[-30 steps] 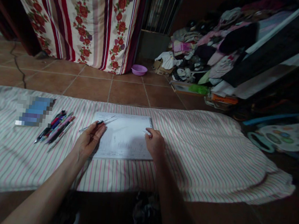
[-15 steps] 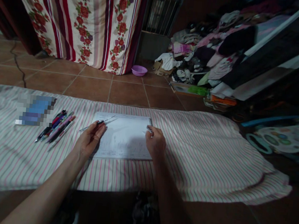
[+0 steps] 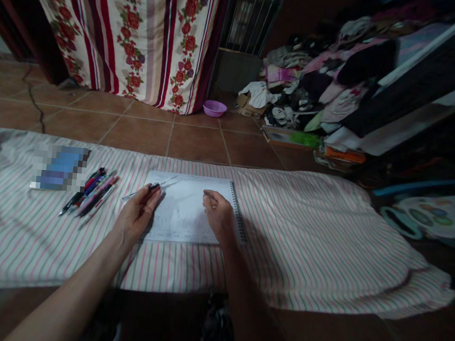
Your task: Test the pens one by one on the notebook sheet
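Home, lived-in room. Flowered curtain, one, long, with red and purple stripes; brown tiled floor; clothes, one large loose heap; cardboard box, one, at the heap's foot; basin, one, purple, on the floor beside the curtain; barred opening, dark; striped sheet, spread in front.

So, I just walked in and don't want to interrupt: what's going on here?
A person is at an open spiral notebook on a striped cloth. The left hand holds a slim pen-like thing at the notebook's left edge. The right hand is over its right part, fingers curled; whether it grips anything is unclear. Several pens lie together to the left.
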Available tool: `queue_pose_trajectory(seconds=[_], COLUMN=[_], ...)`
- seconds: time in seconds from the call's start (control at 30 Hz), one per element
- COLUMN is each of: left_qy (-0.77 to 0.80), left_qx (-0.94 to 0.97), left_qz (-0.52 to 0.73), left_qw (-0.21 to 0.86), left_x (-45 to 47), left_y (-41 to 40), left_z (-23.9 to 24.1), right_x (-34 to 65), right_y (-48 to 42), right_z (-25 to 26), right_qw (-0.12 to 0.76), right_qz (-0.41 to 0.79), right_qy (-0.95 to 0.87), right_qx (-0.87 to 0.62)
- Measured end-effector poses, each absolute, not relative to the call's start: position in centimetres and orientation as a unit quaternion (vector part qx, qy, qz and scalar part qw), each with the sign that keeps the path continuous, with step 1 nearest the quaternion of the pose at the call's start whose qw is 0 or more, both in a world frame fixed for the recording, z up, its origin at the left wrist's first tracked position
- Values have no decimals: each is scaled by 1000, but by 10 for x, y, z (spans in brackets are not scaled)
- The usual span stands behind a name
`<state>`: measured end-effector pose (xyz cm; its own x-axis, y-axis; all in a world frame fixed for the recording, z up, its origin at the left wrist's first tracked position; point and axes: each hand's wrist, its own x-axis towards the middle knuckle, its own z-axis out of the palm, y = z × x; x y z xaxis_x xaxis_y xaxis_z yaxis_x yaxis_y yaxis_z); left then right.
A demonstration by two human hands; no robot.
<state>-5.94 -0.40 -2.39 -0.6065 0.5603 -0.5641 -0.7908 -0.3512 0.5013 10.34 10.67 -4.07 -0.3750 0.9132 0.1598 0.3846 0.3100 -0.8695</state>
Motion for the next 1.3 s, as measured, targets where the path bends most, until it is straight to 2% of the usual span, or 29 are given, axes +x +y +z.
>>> queue_pose_trajectory(seconds=[0.33, 0.6, 0.8, 1.3], left_qy=[376, 384, 383, 399], left_qx=[-164, -146, -136, -107], left_qz=[805, 780, 770, 764], left_qw=[430, 472, 491, 495], left_x=[-56, -35, -21, -12], left_y=[-10, -14, -12, -15], left_z=[-16, -15, -15, -8], right_x=[106, 107, 105, 103], right_y=[105, 96, 87, 84], right_z=[-36, -26, -19, -18], right_qw=[352, 347, 327, 320], right_qz=[432, 584, 649, 672], right_qy=[-705, -615, -560, -523], right_qx=[-438, -401, -398, -416])
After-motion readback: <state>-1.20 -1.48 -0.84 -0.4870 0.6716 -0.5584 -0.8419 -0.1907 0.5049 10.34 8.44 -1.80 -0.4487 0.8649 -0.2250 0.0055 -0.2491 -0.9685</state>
